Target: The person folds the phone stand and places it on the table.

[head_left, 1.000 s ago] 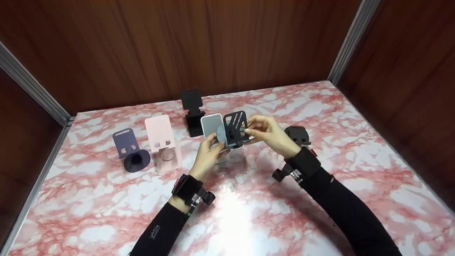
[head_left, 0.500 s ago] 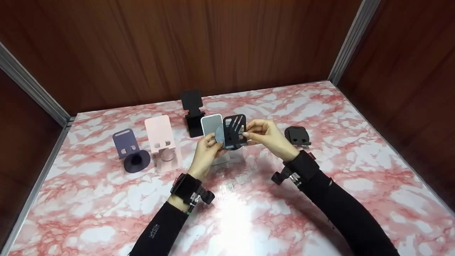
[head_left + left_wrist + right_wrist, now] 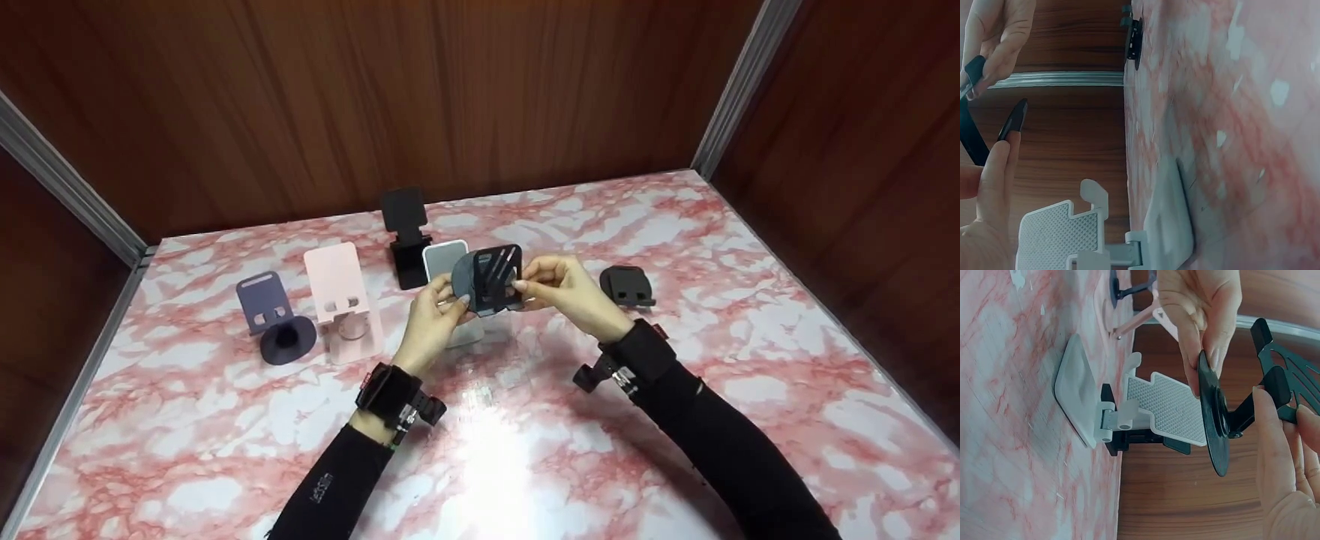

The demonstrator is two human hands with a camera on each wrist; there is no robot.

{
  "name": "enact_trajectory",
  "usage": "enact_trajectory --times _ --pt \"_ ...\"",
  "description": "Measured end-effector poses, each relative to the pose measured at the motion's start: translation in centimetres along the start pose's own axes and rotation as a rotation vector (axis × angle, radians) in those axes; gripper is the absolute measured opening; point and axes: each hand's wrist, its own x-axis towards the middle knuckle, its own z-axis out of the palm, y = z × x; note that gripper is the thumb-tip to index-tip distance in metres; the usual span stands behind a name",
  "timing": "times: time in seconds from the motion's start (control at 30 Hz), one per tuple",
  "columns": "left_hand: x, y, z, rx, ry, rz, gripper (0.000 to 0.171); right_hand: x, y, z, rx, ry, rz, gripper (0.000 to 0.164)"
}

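Note:
Above the table, both hands hold a dark phone stand (image 3: 498, 279) with a round base and a slotted plate. My left hand (image 3: 431, 321) pinches the edge of the round base (image 3: 1211, 413) between thumb and fingers. On the other side, my right hand (image 3: 568, 291) grips the side of the slotted plate (image 3: 1297, 374). A short arm joins plate and base in the right wrist view, and the two stand apart at an angle. Behind the left hand, a white-and-grey phone stand (image 3: 444, 259) rests upright on the table, partly hidden in the head view.
A purple stand (image 3: 262, 300) and a pink stand (image 3: 336, 281) are on the left of the marbled table (image 3: 225, 450). A black stand (image 3: 406, 214) rises at the back. Right of the hands lies a folded black stand (image 3: 627, 286). Wood-patterned walls enclose the back and sides.
The held stand has dropped slightly and its slotted plate has changed tilt, with more of the round base showing on the left. My left hand has shifted a little left; the right has lowered slightly.

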Motion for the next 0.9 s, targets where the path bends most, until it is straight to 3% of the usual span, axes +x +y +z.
enact_trajectory --times 0.3,0.9 --pt "0.03 0.39 -0.27 0.165 0.012 0.135 0.03 -0.12 0.15 -0.42 -0.013 -0.034 0.071 0.022" --pt "0.13 0.54 -0.32 0.286 -0.027 0.252 0.021 -0.4 0.23 -0.6 0.051 -0.112 0.137 0.023"
